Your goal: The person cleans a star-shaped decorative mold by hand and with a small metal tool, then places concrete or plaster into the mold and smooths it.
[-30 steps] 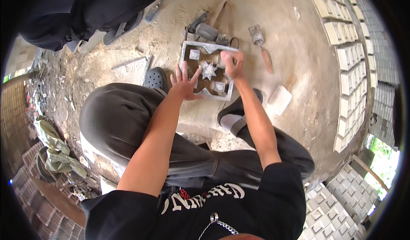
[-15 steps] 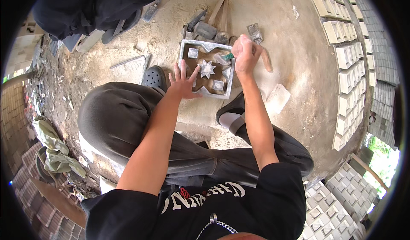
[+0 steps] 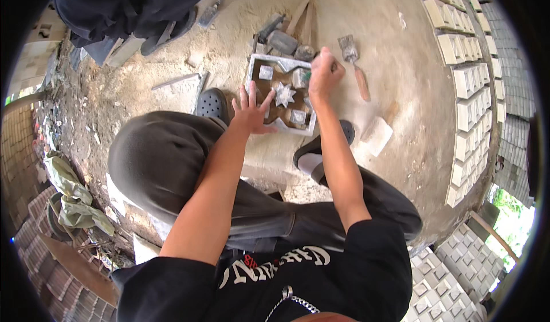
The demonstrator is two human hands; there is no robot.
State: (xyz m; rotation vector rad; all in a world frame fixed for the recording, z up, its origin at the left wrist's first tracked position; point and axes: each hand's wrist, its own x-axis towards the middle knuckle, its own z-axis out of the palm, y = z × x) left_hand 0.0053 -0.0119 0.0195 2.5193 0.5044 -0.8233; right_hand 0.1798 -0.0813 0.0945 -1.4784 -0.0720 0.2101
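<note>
Sandy concrete floor (image 3: 189, 101): pale, dusty, carries everything listed.

Rows of cast decorative blocks (image 3: 467, 87): cream-coloured, square, with recessed centres, ranged along the right rim of the floor; more of the same at lower right.

Second person (image 3: 123, 4): dark clothing, at the upper left edge, well apart from the work.

Square mould frame (image 3: 283, 93): grey-white rim, brown inside, lying flat on the floor between the person's feet. Inside it a pale star-shaped insert (image 3: 284, 94) at the centre and small square grey inserts toward the corners.

Crumpled green cloth (image 3: 74, 199): at the left, beside stacked bricks.

White flat slab (image 3: 376, 135): on the floor just right of the right shoe.

Trowel (image 3: 355, 64): grey blade, reddish wooden handle, lying just right of the frame.

Grey tools and wooden sticks (image 3: 289, 32): a small heap touching the frame's far edge; kinds not clear.

Left hand (image 3: 251, 109): grip released, fingers spread, resting on the frame's near-left edge.

Right hand (image 3: 324, 74): grip clenched over the frame's far-right corner; what it encloses is hidden.
</note>
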